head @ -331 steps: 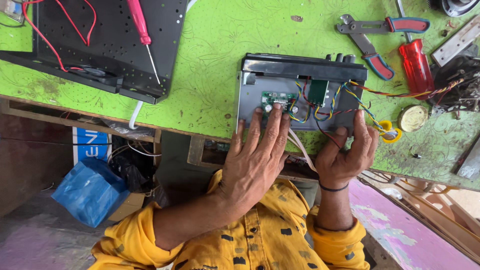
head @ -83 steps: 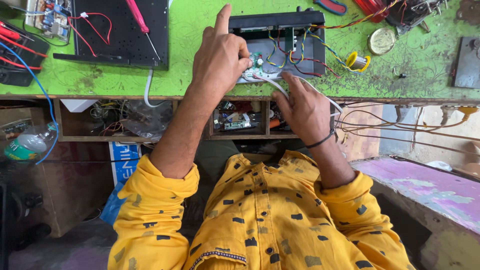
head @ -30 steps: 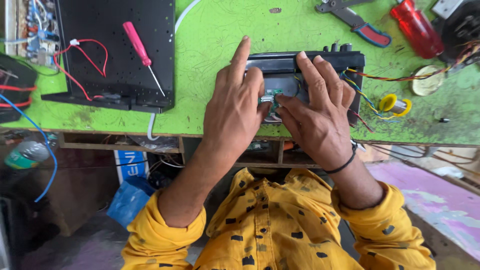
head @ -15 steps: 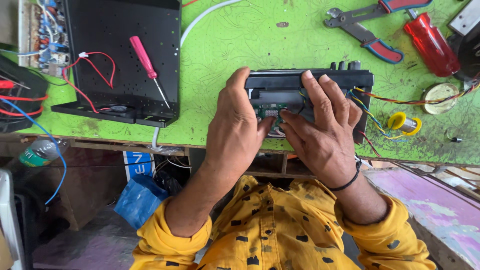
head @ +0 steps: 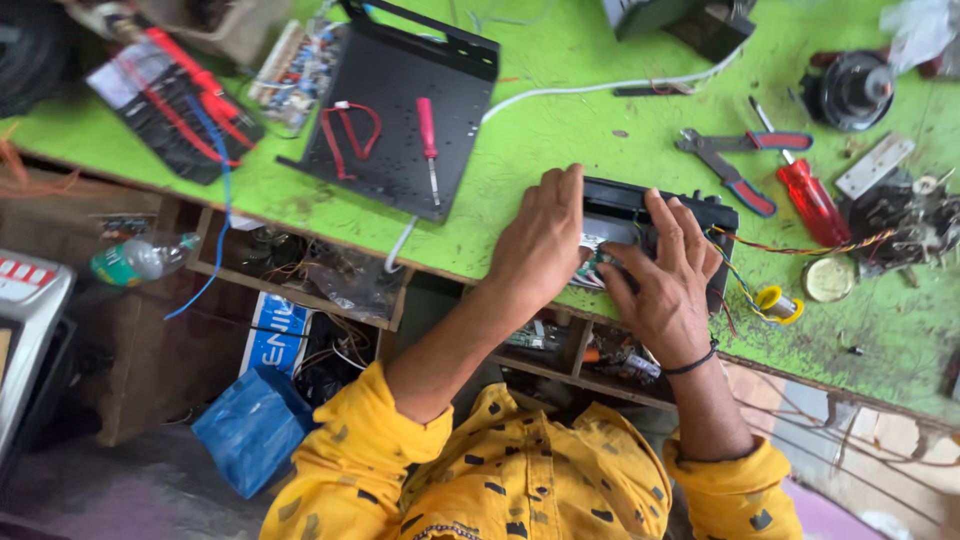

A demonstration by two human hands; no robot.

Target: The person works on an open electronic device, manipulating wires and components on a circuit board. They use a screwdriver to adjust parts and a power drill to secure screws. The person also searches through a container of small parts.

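green workbench (head: pixel 560 120) | laid on it: black metal panel (head: pixel 400 120); black electronic unit (head: pixel 655 225); pliers (head: pixel 735 165); red screwdriver (head: pixel 810 195); solder spool (head: pixel 775 302)

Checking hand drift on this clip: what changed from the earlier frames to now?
Both hands closed in over the black open-topped unit: the left hand now lies flat across its left part, and the right hand covers the middle with fingers inside. Earlier they were spread along its near edge. The unit, pink screwdriver on the black panel, pliers and solder spool stayed put.

green worktop (head: pixel 560 130) | open wooden shelves (head: pixel 300 270) beneath | dim floor (head: pixel 110 490) | daylight
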